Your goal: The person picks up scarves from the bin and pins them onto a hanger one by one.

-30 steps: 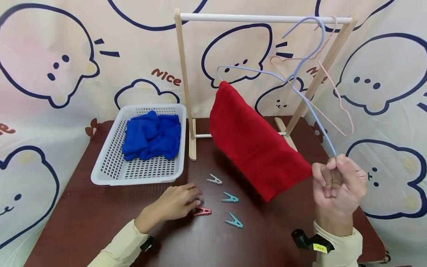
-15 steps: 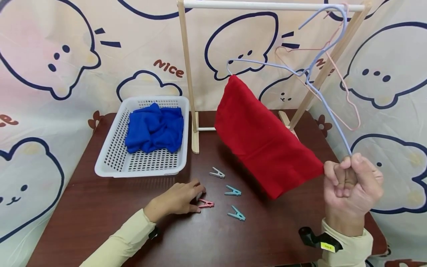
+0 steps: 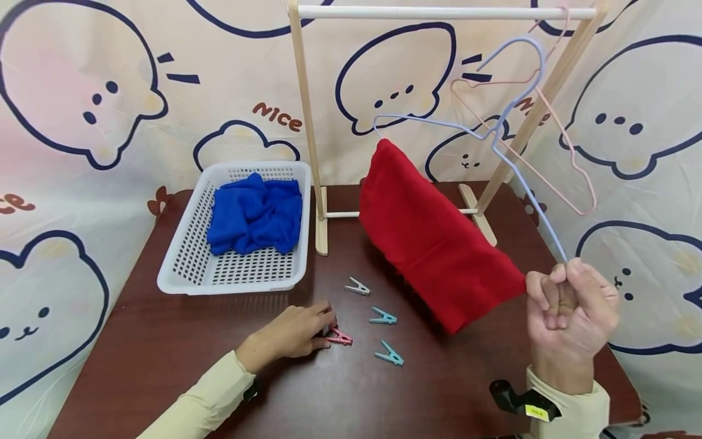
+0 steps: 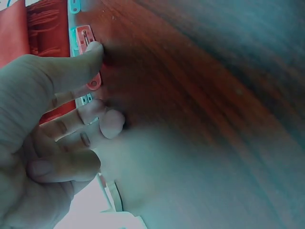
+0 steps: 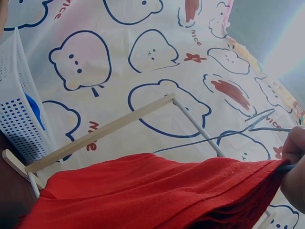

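Observation:
My left hand (image 3: 293,331) is low over the table, thumb and fingers around the handle end of a pink-red clothespin (image 3: 341,336). In the left wrist view the thumb overlaps this clothespin (image 4: 86,36), with the fingers partly behind it. My right hand (image 3: 570,311) grips the lower end of a blue clothes hanger (image 3: 534,198) and a corner of the red cloth (image 3: 433,244). The cloth hangs slanted over the hanger's bottom bar, which it hides. Its folded layers show in the right wrist view, where the cloth (image 5: 143,191) stretches toward the fingers.
Two teal clothespins (image 3: 382,316) and a grey one (image 3: 358,286) lie right of my left hand. Behind them stands a white basket (image 3: 181,256) holding blue cloth (image 3: 255,213). A wooden rack (image 3: 307,116) with a pink hanger (image 3: 576,164) stands at the back.
My left hand has moved slightly right and closed in on the pink-red clothespin, which has turned a little. The blue hanger has tilted a little lower, still in my right hand.

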### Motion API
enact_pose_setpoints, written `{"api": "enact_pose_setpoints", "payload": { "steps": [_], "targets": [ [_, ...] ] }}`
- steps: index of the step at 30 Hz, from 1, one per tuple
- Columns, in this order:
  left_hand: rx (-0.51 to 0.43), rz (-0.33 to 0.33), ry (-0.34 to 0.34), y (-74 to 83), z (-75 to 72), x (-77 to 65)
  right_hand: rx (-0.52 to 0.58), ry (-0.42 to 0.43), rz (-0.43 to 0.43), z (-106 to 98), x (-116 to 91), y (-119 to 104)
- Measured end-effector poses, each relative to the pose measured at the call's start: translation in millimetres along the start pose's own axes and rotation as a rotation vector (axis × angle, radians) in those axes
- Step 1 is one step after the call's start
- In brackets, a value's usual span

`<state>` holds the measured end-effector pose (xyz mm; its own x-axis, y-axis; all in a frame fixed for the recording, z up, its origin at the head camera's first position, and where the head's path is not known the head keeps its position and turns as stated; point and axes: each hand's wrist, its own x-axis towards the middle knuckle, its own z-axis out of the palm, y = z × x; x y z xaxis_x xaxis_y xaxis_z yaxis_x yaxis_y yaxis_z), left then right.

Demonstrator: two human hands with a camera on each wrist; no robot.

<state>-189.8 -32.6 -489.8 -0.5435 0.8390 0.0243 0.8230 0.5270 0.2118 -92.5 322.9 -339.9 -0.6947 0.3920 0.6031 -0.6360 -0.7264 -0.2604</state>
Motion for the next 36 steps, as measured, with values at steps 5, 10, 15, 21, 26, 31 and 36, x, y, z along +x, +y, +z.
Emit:
{"api": "enact_pose_setpoints", "payload": {
  "steps": [5,10,15,21,26,31,36],
  "targets": [
    [-0.017,-0.011,0.049,1.8,-1.9,-2.5,-0.011,-0.001,0.006,-3,-2,-2],
    [-0.082,0.009,0.121,1.7,-3.6,-5.1,0.002,-0.013,0.009,-5,-3,-1],
    [-0.113,0.03,0.161,1.7,-5.5,-6.4,0.005,-0.019,0.01,-7,-4,-1],
    [-0.134,0.059,0.225,3.7,-11.4,-6.1,0.001,-0.021,0.014,-8,-5,-2],
    [-0.16,0.04,0.306,5.4,-35.8,-5.1,0.005,-0.039,0.025,-6,-5,-5],
    [-0.158,0.056,0.38,-0.3,-65.8,-2.1,-0.002,-0.053,0.037,-4,-6,-8],
    [-0.168,0.061,0.411,-3.5,-90.2,4.0,0.023,-0.069,0.048,-3,-7,-8]
  ]
}}
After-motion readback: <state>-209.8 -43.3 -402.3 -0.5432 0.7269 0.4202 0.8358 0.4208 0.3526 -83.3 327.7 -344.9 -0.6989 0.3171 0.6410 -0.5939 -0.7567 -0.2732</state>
